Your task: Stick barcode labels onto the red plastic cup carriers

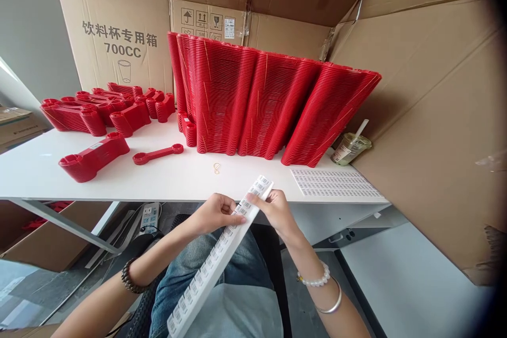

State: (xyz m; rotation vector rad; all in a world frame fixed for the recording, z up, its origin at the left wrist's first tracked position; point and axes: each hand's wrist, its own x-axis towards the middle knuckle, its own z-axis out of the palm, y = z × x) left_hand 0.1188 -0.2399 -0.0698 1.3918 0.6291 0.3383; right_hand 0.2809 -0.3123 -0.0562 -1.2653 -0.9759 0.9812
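Observation:
A long white strip of barcode labels (216, 264) slants across my lap, its upper end close to the table edge. My left hand (217, 214) grips its left side, with the thumb lying over the labels. On the opposite edge, near the top end, my right hand (275, 211) pinches the strip between thumb and fingers. A small tan rubber band (216, 168) lies on the table beyond the hands. To its left is a single red plastic link-shaped piece (158, 153), and beside that a short stack of such pieces (95, 156) with a label on top.
Tall red stacks (225, 100) stand at the back against a cardboard box (114, 26). More short red stacks (106, 105) sit at the left. A label sheet (335, 183) and a drink cup (350, 149) with a straw are on the right. A power strip (150, 216) is below the table.

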